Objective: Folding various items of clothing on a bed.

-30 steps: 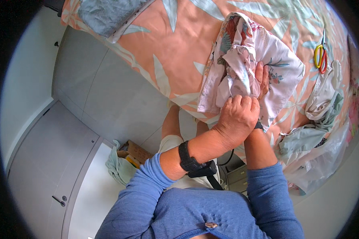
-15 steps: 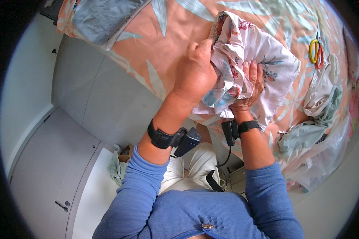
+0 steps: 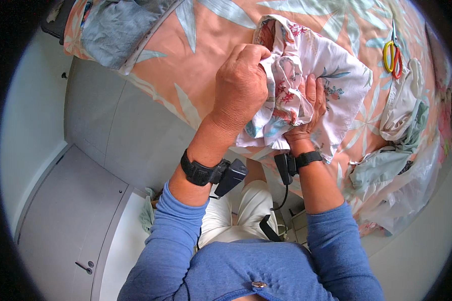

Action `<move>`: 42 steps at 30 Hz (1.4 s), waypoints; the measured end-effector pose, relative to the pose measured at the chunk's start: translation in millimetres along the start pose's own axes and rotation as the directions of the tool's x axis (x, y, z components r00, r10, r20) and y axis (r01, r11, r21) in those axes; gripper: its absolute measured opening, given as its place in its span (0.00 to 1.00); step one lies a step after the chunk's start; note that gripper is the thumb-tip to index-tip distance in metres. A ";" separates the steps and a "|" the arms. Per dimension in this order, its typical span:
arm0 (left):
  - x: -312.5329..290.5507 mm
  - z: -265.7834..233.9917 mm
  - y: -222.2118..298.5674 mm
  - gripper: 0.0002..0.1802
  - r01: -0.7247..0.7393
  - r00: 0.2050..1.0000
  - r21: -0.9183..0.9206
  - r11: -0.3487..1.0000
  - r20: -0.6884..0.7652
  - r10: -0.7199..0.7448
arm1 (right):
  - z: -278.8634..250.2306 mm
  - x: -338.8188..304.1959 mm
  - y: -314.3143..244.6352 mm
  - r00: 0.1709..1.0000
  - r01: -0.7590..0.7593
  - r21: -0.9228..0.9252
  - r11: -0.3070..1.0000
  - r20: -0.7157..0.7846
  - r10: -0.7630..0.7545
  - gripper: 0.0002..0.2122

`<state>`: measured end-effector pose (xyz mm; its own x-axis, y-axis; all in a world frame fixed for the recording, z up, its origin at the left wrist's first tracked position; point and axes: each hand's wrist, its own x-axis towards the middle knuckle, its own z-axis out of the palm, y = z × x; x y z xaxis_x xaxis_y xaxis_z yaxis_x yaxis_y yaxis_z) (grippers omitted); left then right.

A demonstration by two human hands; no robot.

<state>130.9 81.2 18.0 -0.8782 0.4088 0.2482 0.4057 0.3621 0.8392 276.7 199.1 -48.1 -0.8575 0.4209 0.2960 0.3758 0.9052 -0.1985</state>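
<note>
A white cloth piece with a floral print [image 3: 346, 83] lies on the bed, its left part gathered in folds that look like a waistband or hem. My left hand [image 3: 241, 83] is closed, pinching the gathered edge at the cloth's left side. My right hand [image 3: 309, 108] lies flat with fingers stretched out, pressing on the cloth; part of the palm is hidden under a loose fold. Whether the piece is a garment or a cover, I cannot tell.
The bed has an orange sheet with pale leaves [image 3: 206, 85]. Scissors with yellow and red handles [image 3: 392, 57] lie at the right, above crumpled white and green cloths [image 3: 394, 150]. A clear plastic bag [image 3: 404, 195] hangs nearby. Grey-blue fabric [image 3: 120, 32] is at the far left.
My left hand has lifted slightly up and left with the gathered edge pinched in it. The right hand stays pressed on the cloth. The whole view has shifted a little.
</note>
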 end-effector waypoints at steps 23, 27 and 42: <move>-54.0 -50.6 2.7 0.05 0.489 0.824 -0.113 0.865 0.384 -0.416 | -7.2 1.5 2.3 0.999 0.022 0.078 0.997 0.034 -0.025 0.20; -64.6 -46.1 12.0 0.11 0.443 0.825 0.066 0.894 0.361 -0.436 | -7.9 1.9 0.4 0.999 0.003 0.042 0.999 0.054 -0.005 0.21; -43.9 -74.9 -15.0 0.13 0.217 0.653 0.097 0.971 0.725 -0.218 | -5.8 1.0 0.1 0.999 -0.004 0.042 0.999 0.036 0.003 0.21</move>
<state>144.5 -4.9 30.8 -0.4783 0.7956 -0.3719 0.2282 0.5215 0.8222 278.0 199.9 -42.4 -0.8686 0.4208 0.2618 0.3642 0.9003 -0.2385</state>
